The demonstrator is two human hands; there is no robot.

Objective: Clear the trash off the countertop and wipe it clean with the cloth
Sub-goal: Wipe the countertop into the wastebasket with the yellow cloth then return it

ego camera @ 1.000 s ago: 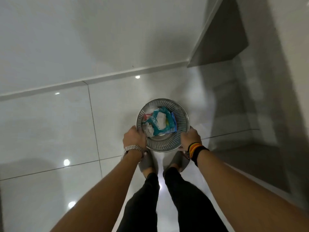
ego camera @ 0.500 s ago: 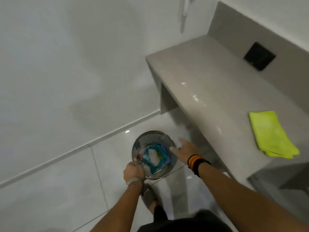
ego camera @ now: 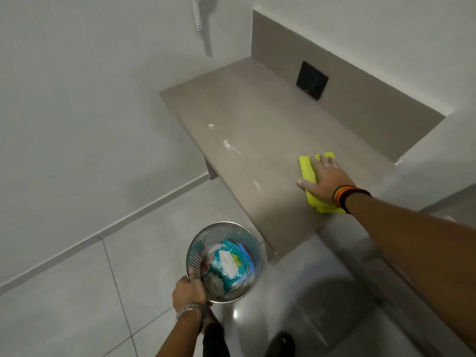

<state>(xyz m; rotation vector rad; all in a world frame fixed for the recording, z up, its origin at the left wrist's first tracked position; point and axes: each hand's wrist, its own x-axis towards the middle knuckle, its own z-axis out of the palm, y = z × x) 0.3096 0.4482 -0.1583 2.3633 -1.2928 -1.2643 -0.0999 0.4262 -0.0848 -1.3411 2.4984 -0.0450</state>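
A yellow cloth (ego camera: 306, 166) lies on the beige countertop (ego camera: 247, 130) near its front right edge. My right hand (ego camera: 325, 177) rests flat on the cloth with fingers spread. A round metal mesh bin (ego camera: 199, 244) stands low over the floor at the counter's front corner, holding a teal wrapper (ego camera: 229, 266) and other trash. My left hand (ego camera: 189, 292) grips the bin's near rim. White smears and crumbs (ego camera: 228, 144) mark the counter's middle.
A black square wall plate (ego camera: 312, 80) sits in the counter's backsplash. A white coiled cord (ego camera: 197, 14) hangs on the wall at the top. Glossy grey floor tiles (ego camera: 77, 292) spread to the left. My legs show at the bottom.
My right hand has let go of the bin and moved up and right onto the yellow cloth. My left hand still holds the bin's rim. My view has lifted toward the counter.
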